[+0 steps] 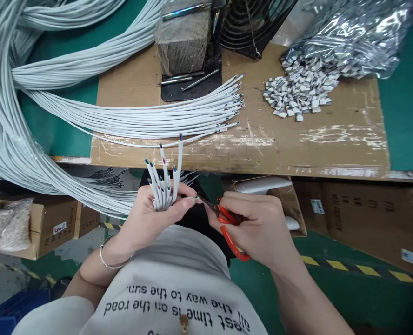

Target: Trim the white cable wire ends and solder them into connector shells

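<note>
Your bench [407,123] spans the top of the view, and the heavy cables [7,93] sweep off its left side down toward your left hand; their weight could drag your grip askew. On the cardboard [297,149], the bag [353,37] sits at the right beside a loose pile [302,90] of small white pieces, which a stray elbow could scatter. Your left hand [150,216] is curled closed around a bunch [163,193] of cable ends, just in front of the bench edge. Your right hand [258,223] is wrapped around the scissors [224,215], their tip at your left thumb; a slip there could nick it. I cannot tell whether the blades grip anything. The uneven coloured wires [181,137] stand exposed, so a careless snip could catch one.
</note>
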Available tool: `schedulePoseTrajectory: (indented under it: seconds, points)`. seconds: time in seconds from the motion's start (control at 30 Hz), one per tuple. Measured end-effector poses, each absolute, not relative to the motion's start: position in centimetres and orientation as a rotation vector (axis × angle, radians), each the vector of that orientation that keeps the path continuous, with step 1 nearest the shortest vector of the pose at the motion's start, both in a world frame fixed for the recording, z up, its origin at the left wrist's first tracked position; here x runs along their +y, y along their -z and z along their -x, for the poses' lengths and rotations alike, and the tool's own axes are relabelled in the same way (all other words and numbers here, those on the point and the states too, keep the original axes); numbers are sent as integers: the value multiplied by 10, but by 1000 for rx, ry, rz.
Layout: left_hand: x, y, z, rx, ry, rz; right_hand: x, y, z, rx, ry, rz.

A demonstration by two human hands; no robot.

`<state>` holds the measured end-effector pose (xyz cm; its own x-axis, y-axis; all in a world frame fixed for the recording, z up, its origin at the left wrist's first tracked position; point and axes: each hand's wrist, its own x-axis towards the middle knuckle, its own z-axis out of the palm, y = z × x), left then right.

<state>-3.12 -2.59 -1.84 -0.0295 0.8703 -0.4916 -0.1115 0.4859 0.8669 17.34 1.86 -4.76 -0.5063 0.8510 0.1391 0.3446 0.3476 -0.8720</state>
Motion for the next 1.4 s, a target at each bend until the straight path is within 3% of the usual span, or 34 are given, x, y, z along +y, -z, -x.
schedulePoseTrajectory:
  seconds: [0.23,0.7,1.17,1.4]
  points:
    - [-21,15,30,1312,-936,-667,20,53,-171,-1705,-983,1225]
    - [-25,14,40,1242,-902,-594,20,44,-148,-1389,-1403,1028]
    - [-24,15,38,1185,-877,-588,16,48,-135,-1286,-1111,1098]
    - [-21,12,44,1236,-818,-588,19,57,-148,-1143,-1294,1223]
